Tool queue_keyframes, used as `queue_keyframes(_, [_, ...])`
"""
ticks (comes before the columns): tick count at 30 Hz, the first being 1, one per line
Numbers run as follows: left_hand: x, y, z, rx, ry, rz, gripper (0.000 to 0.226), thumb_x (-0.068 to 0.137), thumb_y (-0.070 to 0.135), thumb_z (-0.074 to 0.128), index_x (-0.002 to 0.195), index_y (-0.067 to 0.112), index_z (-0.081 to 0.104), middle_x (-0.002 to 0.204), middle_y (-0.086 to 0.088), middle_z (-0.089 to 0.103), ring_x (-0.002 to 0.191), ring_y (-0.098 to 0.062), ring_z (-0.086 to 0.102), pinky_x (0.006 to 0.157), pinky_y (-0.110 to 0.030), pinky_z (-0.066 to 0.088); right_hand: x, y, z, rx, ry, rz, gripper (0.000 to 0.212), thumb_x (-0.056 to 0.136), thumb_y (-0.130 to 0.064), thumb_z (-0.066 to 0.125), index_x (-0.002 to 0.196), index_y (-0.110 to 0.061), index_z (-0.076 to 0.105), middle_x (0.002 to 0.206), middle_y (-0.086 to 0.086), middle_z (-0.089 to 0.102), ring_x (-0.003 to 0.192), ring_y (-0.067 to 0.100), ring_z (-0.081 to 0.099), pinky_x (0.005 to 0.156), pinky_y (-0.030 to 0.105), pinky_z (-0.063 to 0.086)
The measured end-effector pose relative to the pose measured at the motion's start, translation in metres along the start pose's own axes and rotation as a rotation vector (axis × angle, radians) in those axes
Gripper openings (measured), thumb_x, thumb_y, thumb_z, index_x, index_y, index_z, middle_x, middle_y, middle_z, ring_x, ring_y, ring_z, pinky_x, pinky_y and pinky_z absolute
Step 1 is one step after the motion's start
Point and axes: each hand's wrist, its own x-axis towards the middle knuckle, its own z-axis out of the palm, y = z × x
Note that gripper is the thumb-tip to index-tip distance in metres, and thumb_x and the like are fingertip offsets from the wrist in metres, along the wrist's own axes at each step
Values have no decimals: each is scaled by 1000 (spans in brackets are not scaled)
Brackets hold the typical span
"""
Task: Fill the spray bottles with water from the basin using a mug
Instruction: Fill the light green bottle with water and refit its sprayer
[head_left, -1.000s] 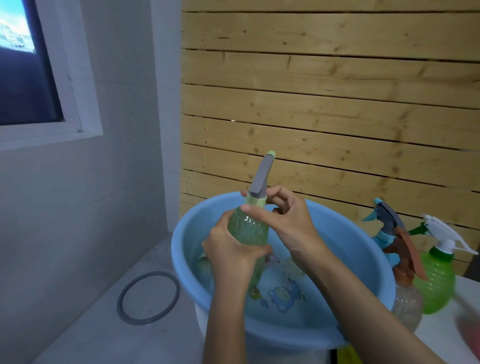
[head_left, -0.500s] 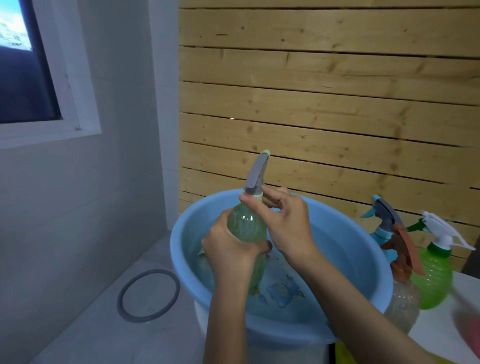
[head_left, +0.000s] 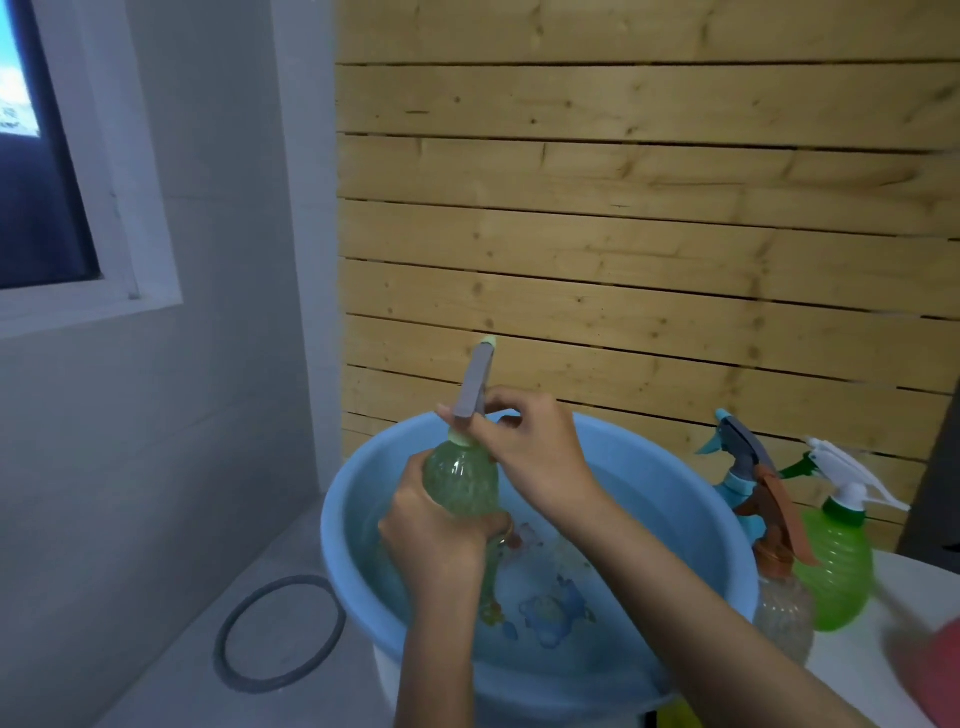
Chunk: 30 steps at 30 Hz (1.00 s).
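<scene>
Above the blue basin (head_left: 649, 483), the left hand (head_left: 436, 540) grips the pale green spray bottle (head_left: 462, 483); the right hand (head_left: 535, 457) pinches its neck. Beside the basin's right rim stand a brown-topped bottle (head_left: 779, 613) and a green bottle (head_left: 836, 566); a grey ring (head_left: 228, 623) lies to its left.

Basin (head_left: 675, 519): light blue; cartoon print on bottom in blue, orange and red, blurred.
Pale green bottle (head_left: 460, 483): translucent, bumpy texture; trigger head (head_left: 471, 387) grey, nozzle tip (head_left: 488, 341) pale green.
Bright green bottle (head_left: 836, 571): ribbed; dark green collar, white sprayer (head_left: 852, 470).
Clear bottle (head_left: 782, 613): pebbled; brown-orange sprayer (head_left: 774, 509).
Teal sprayer (head_left: 732, 441): grey top.
Plank wall (head_left: 623, 234): pale yellow wood, dark knots, dark gaps between boards.
Side wall (head_left: 208, 415): grey.
Window frame (head_left: 130, 208): white.
Floor ring (head_left: 222, 644): dark grey.
</scene>
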Motion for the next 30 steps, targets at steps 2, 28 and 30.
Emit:
queue_keyframes(2, [1, 2, 0, 17, -11, -4, 61, 55, 16, 86, 104, 23, 52, 67, 15, 42, 74, -17, 45, 63, -24, 30, 3, -5, -3, -12, -35, -14, 32, 79, -37, 74, 80, -5, 73, 74, 7, 68, 55, 9, 42, 57, 27, 35])
queue_keyframes(28, [-25, 14, 30, -46, -338, 469, 68, 73, 46, 75, 134, 44, 45, 146, 3, 41, 139, -16, 26, 111, -38, 27, -27, -65, -191, 21, 220, 17, 23, 90, -33, 61, 100, -13, 68, 92, 2, 62, 87, 12, 57, 85, 30, 46])
queue_keyframes(30, [-24, 14, 34, 95, -239, 534, 67, 79, 46, 70, 138, 40, 39, 152, -5, 30, 144, -25, 13, 114, -43, 16, -32, -65, -211, 33, 247, 31, 31, 90, -32, 62, 107, -7, 67, 97, 4, 63, 94, 15, 58, 94, 36, 45])
